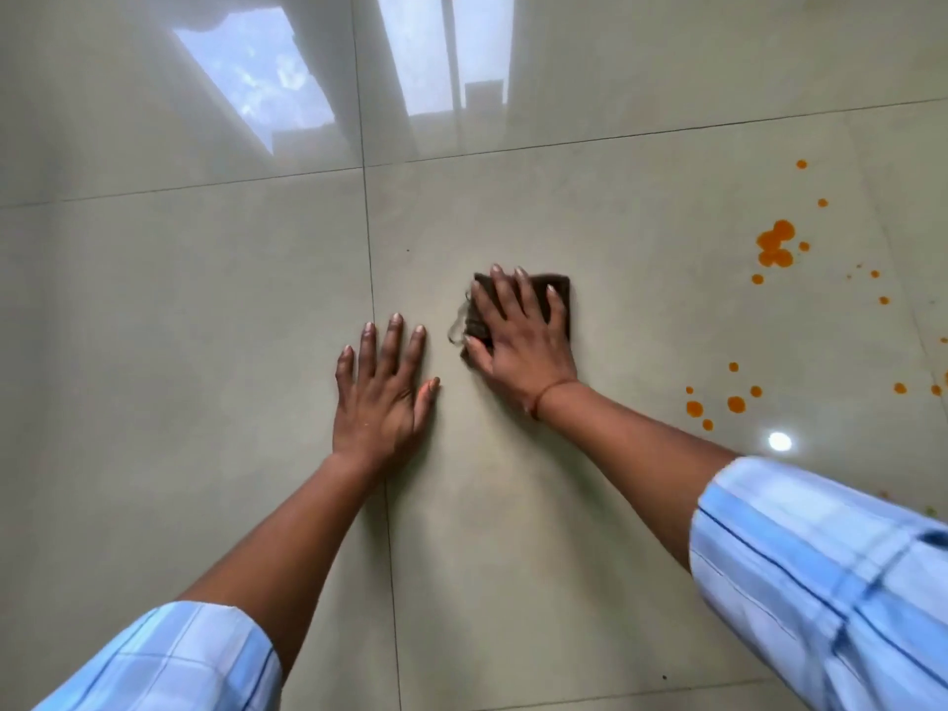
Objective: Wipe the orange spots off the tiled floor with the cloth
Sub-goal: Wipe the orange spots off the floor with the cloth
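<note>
A small dark brown cloth (560,300) lies folded on the glossy beige tiled floor (205,300). My right hand (518,336) presses flat on top of it, fingers spread. My left hand (382,387) rests flat on the bare tile just to the left, fingers apart, holding nothing. Orange spots are scattered to the right of the cloth: a large cluster (775,243) further up and several smaller drops (736,404) nearer to me. The cloth is well apart from both groups.
Dark grout lines (365,197) cross the floor, one running under my left wrist. Windows and a bright lamp (779,441) reflect in the shiny tiles. More orange drops (900,387) reach the right edge of the view.
</note>
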`<state>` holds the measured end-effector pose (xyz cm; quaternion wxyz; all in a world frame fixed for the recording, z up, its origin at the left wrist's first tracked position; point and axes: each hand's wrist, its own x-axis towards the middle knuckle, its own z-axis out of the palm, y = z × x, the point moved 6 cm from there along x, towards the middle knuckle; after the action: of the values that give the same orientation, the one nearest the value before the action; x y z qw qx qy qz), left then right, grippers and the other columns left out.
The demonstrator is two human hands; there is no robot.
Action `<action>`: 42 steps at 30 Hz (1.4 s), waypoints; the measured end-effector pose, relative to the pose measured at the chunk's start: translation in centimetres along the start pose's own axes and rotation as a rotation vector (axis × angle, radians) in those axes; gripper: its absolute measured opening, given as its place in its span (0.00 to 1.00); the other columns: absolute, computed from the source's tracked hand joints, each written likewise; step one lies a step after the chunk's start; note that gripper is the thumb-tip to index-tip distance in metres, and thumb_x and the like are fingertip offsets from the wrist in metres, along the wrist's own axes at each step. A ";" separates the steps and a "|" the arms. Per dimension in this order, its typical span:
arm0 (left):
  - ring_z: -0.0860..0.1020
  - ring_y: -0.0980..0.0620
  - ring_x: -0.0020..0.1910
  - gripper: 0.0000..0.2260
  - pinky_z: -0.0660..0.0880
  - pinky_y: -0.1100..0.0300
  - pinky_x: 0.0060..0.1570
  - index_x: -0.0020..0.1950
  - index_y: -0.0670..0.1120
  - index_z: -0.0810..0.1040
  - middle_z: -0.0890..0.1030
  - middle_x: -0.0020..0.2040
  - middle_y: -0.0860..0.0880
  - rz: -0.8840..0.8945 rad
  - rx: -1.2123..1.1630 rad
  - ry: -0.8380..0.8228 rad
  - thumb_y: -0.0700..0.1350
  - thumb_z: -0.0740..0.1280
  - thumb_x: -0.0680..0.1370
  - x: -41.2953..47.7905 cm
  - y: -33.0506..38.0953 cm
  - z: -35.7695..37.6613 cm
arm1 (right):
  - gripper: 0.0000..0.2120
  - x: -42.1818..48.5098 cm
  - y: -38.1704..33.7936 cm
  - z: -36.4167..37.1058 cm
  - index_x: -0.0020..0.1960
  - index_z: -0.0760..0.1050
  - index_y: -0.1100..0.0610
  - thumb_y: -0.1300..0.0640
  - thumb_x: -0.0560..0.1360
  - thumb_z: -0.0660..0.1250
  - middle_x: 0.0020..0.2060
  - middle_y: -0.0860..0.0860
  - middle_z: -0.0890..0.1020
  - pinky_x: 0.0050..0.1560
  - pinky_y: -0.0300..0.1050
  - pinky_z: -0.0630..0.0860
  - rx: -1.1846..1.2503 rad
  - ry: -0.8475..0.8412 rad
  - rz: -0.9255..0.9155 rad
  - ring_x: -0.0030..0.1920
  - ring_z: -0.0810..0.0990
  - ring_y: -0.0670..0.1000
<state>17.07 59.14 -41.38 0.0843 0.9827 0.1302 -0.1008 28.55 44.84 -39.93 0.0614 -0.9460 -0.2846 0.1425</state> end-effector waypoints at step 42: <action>0.61 0.39 0.74 0.33 0.59 0.43 0.69 0.75 0.40 0.62 0.61 0.76 0.41 0.200 0.019 0.048 0.62 0.51 0.78 2.2 6.0 -1.3 | 0.33 -11.4 11.1 0.3 0.79 0.54 0.46 0.40 0.75 0.55 0.79 0.51 0.56 0.75 0.59 0.47 -0.019 0.006 0.043 0.79 0.53 0.54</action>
<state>20.98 54.19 -39.77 0.0813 0.9937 0.0323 -0.0697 25.15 29.31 -39.69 0.0500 -0.9528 -0.2655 0.1385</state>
